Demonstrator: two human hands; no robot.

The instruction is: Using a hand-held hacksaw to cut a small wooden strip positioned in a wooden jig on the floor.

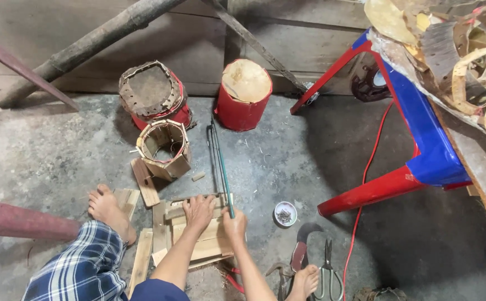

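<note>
Low in the middle of the frame the person sits on the concrete floor (59, 150) with a stack of thin wooden slats (198, 237) before them. The left hand (198, 212) lies spread, palm down, pressing the slats flat. Just to its right, the right hand (234, 223) is closed around the lower end of a slim green-and-black saw (219, 161), whose frame runs up the floor toward a red drum (243, 95). A small bowl of nails (285, 214) sits near the right hand; scissors (326, 273) lie at the bottom edge by a bare foot (305, 280).
</note>
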